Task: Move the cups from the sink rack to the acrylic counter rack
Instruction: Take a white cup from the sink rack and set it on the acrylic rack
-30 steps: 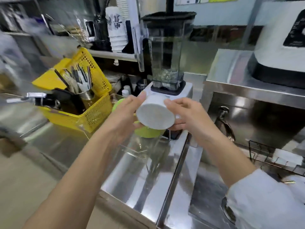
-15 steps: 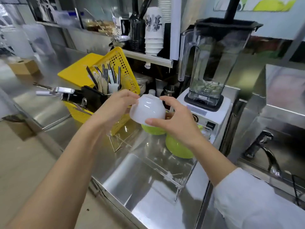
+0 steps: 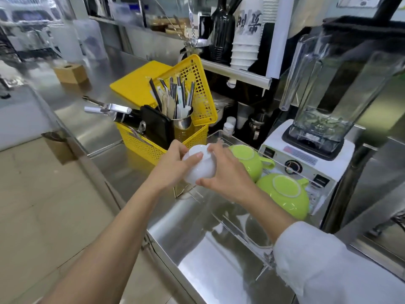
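I hold a white cup (image 3: 200,168) upside down between both hands, over the left end of the clear acrylic counter rack (image 3: 238,229). My left hand (image 3: 175,164) grips its left side and my right hand (image 3: 223,172) grips its right side. Two green cups rest upside down in the rack to the right: one green cup (image 3: 247,160) just behind my right hand, the other green cup (image 3: 287,194) nearer the rack's right end. The sink rack is out of view.
A yellow basket (image 3: 192,137) with a metal utensil holder (image 3: 183,121) stands just left of the rack. A blender (image 3: 324,119) on a white base sits behind the rack. Stacked paper cups (image 3: 246,38) fill the shelf above. The steel counter's edge (image 3: 166,244) runs along the front.
My hands carried the white cup left and down from near the blender to the rack's left end. My view swung left, away from the sink.
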